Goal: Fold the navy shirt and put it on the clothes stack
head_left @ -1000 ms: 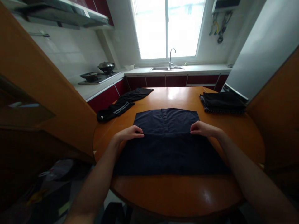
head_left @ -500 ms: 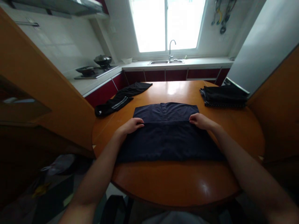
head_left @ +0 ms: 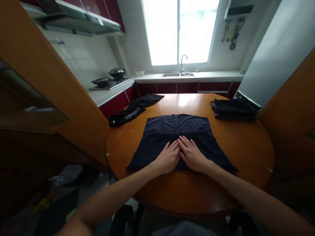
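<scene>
A dark navy garment point(head_left: 157, 141), partly folded over on itself, lies spread on the round wooden table point(head_left: 197, 193). Its far part shows a short seam or placket in the middle, and a fold line runs across it. My left hand point(head_left: 169, 155) rests flat on the folded part near the centre, fingers stretched. Beside it, my right hand point(head_left: 190, 152) lies flat on the same cloth, the fingertips of both hands meeting. Neither hand grips the cloth. The part under my palms is hidden.
Loose black clothing point(head_left: 135, 108) with a grey stripe lies at the table's far left. A folded stack of dark cloth point(head_left: 233, 108) sits at the far right. Beyond are a sink point(head_left: 177, 75), a stove with pans point(head_left: 108, 83) and a pale grey upright panel point(head_left: 270, 55).
Both hands have let go of the fold edge at its two sides and moved inward, now flat together at the middle. My view has tilted up slightly.
</scene>
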The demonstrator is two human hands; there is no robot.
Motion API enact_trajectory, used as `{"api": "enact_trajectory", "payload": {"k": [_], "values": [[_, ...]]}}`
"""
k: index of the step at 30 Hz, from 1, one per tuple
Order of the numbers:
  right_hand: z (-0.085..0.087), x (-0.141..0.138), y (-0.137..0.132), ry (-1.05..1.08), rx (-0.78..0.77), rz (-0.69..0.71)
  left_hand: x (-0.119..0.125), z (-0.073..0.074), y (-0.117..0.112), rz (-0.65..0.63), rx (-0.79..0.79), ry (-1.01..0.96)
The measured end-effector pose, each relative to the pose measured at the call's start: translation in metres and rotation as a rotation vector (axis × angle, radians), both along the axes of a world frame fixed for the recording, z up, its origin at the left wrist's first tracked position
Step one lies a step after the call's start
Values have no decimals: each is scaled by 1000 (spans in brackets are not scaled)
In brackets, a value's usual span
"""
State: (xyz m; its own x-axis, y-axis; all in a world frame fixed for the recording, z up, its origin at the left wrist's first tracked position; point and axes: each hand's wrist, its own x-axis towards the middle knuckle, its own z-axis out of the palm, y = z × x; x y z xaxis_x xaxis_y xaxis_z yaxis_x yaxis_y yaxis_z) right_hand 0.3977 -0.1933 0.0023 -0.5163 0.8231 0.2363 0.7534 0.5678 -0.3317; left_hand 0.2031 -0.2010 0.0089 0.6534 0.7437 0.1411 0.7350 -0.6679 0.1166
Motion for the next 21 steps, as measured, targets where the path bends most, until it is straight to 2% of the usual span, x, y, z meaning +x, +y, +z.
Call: {"api": "enact_trajectory", "payload": {"k": [2,5,10,12,14,17,21], "values": [[-15,-1,-12,-37,-32,-27,0,-11,-8,-7,-3,-3],[-29,25,-23,-71,-8,-72,-21,-15,-15,8,-13,-19],[-32,75,-40,-44,14,-142,-68,-5,-33,51,-98,-24],[-27,87,-34,18,22,-147,-86,3,-28,53,-133,-69],[-17,95,-13,96,55,-158,-99,13,-9,72,-122,-145],[2,101,41,196,72,-156,-104,27,44,130,-73,-240],[15,93,102,159,-196,-52,-87,32,110,128,-267,-190]]}}
